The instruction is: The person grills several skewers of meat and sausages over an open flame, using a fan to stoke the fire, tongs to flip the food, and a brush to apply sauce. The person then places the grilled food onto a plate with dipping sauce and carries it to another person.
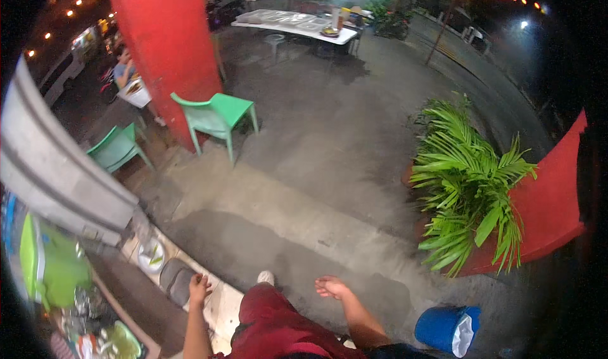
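My left hand [200, 290] hangs loosely bent with nothing seen in it, above a pale tiled ledge [223, 306]. Beside it on the ledge rests a dark grey rounded object [178, 281], too blurred to name. Just beyond stands a white plate or bowl [151, 255] with green pieces in it. On the other side of my body, my right hand [331, 286] is held out over the concrete floor [304, 245], its fingers loosely curled and holding nothing. One pale shoe [266, 277] shows ahead of my dark red clothing [285, 323].
A blue bucket [439, 328] with a white liner stands at right, below a leafy palm [470, 188]. Green plastic chairs [204, 114] flank a red pillar [166, 40]; a person [124, 66] sits beyond. Farther off is a white table [294, 26] with trays. A lime-green box [54, 264] is at left.
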Available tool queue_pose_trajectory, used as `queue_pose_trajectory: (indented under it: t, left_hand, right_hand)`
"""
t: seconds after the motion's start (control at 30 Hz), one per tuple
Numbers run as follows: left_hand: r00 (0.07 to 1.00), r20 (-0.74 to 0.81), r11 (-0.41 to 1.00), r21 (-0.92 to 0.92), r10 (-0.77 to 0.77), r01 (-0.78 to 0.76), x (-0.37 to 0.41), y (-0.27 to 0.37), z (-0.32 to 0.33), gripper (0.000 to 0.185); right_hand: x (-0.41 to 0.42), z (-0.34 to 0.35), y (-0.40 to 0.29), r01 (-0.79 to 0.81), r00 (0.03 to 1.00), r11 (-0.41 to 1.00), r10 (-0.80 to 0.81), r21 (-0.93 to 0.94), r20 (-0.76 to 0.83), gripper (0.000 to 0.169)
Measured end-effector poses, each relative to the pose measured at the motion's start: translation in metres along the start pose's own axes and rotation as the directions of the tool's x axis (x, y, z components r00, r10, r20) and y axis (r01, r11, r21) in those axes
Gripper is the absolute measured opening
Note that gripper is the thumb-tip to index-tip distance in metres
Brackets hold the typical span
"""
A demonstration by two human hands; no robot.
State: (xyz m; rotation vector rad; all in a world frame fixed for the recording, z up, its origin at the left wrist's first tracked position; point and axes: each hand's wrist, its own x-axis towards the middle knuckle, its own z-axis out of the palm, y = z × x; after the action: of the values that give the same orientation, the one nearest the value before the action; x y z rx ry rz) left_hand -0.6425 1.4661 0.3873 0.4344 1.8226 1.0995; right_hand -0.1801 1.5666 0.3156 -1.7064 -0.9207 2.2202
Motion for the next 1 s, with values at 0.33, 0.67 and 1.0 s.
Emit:
queue_pose_trajectory:
  t: [0.33, 0.67, 1.0]
  left_hand:
    - [0.924, 0.306, 0.799, 0.602, -0.231, 0.0, 0.398, 0.076, 0.338, 0.05]
    - [0.049, 0.998, 0.74, 0.007, 0.035, -0.673, 0.346, 0.497, 0.889, 0.056]
    - [-0.291, 0.828, 0.82, 0.303, -0.479, -0.486, 0.529, 0.593, 1.083, 0.061]
  right_hand:
    - [0.193, -0.235, -0.058, 0.03, 0.783, 0.998, 0.016, 0.063, -0.621, 0.03]
    - [0.328, -0.501, -0.185, -0.437, 0.677, 0.897, 0.381, 0.072, -0.63, 0.035]
    - [0.475, -0.752, -0.954, 0.537, 0.412, 0.588, -0.809, -0.605, -0.421, 0.037]
